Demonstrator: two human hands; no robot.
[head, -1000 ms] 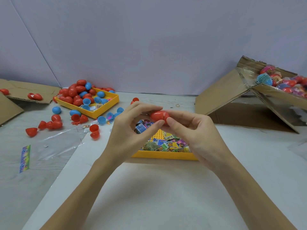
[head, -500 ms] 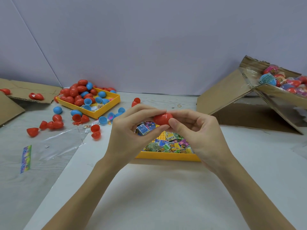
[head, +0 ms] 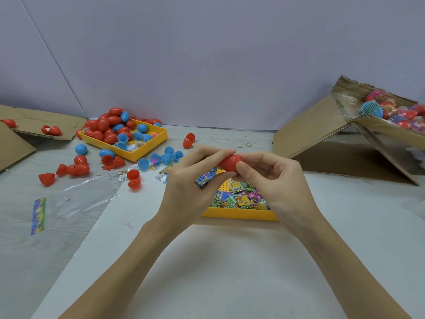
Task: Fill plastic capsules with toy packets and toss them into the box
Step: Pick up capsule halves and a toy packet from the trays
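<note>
While both hands held it a second ago, the red capsule (head: 230, 162) has tipped rightward above the packet tray (head: 239, 214). Left hand (head: 190, 192) and right hand (head: 276, 180) still pinch its ends, so it looks pressed closed. Tossing into the box (head: 345, 125) probably comes next.

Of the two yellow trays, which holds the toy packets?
The near tray, partly hidden behind both hands, holds packets. The far-left tray holds red and blue capsules instead.
</note>
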